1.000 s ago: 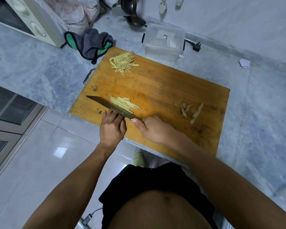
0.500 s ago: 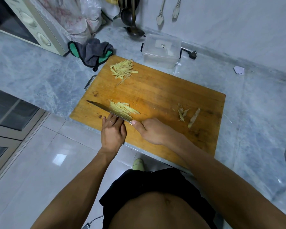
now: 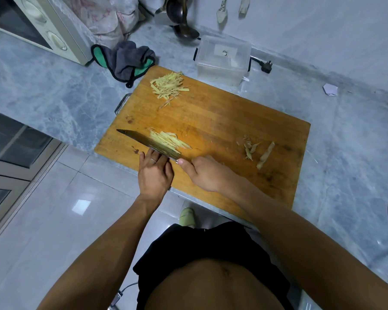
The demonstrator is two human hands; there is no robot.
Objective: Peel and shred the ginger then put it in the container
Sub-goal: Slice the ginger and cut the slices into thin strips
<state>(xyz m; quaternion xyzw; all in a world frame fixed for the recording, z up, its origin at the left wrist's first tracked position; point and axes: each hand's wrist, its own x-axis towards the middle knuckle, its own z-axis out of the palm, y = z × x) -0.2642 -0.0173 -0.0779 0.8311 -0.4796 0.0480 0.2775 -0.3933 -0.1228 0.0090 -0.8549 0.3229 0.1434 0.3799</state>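
Though the shreds [image 3: 169, 143] by the knife [image 3: 150, 144] weigh almost nothing, they look damp, limp and loose, so I judge they would scatter or stick to fingers if pinched; scooping them onto the flat of the blade, or gathering them in a cupped hand from underneath, seems the safer hold. They are pale yellow, thin, uneven strips lying fanned against the far face of the blade, near the front left of the board [image 3: 222, 121]. A second, larger pile [image 3: 169, 86] of the same strips lies at the board's far left corner, near the clear container [image 3: 222, 59], which stands just off the board's far edge. Brownish peelings [image 3: 255, 151] lie well apart to the right. The right hand [image 3: 207, 173] grips the knife handle, thumb along it. The left hand [image 3: 155, 173] rests flat with fingers straight, tips touching the blade's near side.
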